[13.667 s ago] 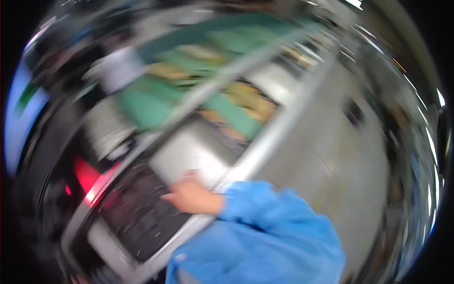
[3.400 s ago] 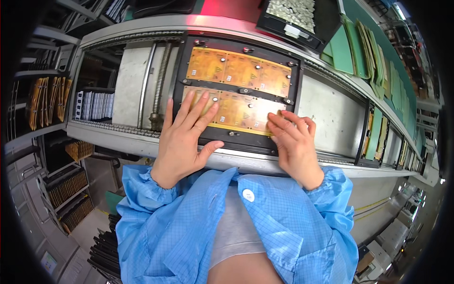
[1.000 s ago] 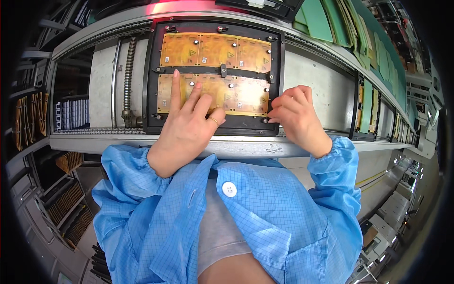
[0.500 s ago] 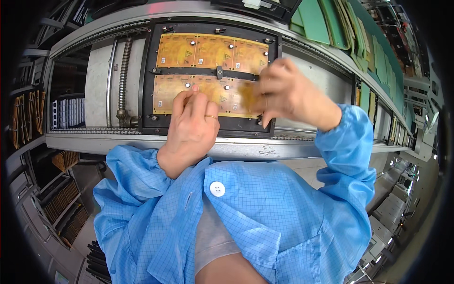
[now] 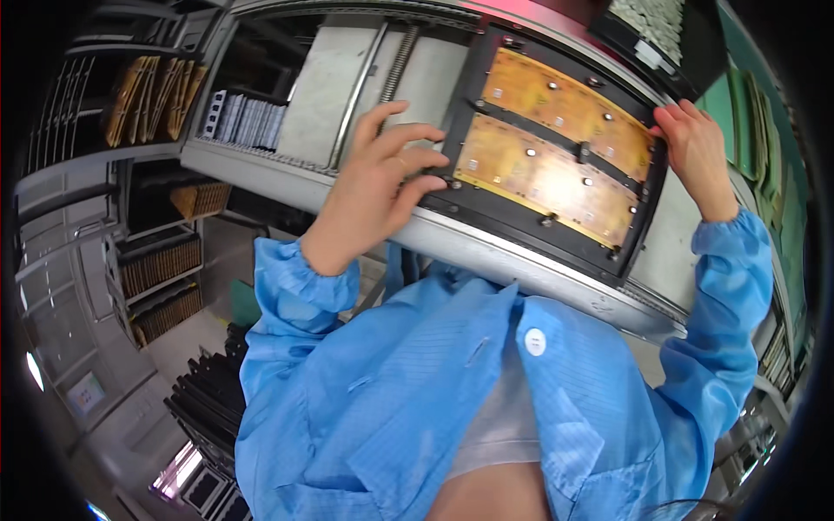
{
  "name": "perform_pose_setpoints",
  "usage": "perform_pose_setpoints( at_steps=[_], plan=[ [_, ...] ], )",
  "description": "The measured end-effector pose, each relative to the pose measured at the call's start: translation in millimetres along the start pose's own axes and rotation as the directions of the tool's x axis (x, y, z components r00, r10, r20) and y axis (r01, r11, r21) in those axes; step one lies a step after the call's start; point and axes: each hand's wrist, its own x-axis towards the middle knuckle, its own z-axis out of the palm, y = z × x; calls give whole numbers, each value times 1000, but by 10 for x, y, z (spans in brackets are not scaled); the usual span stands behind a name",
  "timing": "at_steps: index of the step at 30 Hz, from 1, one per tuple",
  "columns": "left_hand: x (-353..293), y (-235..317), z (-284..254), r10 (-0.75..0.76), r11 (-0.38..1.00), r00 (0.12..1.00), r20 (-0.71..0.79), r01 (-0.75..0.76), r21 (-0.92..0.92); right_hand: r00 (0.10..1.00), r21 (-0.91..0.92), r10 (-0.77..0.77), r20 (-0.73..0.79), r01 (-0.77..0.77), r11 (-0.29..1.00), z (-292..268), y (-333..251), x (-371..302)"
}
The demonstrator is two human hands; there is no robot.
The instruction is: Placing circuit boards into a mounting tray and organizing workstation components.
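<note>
A black carrier frame (image 5: 560, 146) holds two rows of amber circuit boards, an upper panel (image 5: 599, 113) and a lower panel (image 5: 504, 165), each dotted with small round parts. My left hand (image 5: 369, 187) has its fingers spread and curved, with the fingertips at the frame's left edge, close to a small corner clamp (image 5: 453, 184). At the frame's upper right corner, my right hand (image 5: 699, 156) has its thumb and fingers drawn together. What lies between those fingertips is hidden.
The frame sits on a metal conveyor with a front rail (image 5: 512, 256) and a threaded rod (image 5: 400, 65) to its left. Green sheets (image 5: 751, 130) stand at the right. A black bin (image 5: 643, 43) of small pale parts is behind. Racked boards (image 5: 152, 100) stand far left.
My view has turned, so the frame appears tilted and farther right. My left hand has left the lower board for the frame's left edge; my right hand has gone to the upper right corner.
</note>
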Motion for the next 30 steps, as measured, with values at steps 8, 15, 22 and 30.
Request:
perform_pose_setpoints(
  at_steps=[8,15,22,30],
  plan=[
    [59,-66,-80,71,997,994,81,-73,27,908,-26,360,213,-363,931,67,-155,272],
    [327,-221,-52,473,867,864,170,-491,85,747,249,561,357,-655,714,-364,-291,0],
    [654,-295,5,665,660,623,412,-748,67,707,550,587,394,-693,466,-342,-525,-546],
    [891,-472,104,415,894,887,201,-439,90,688,652,683,244,-638,410,-193,-804,-819]
  ],
)
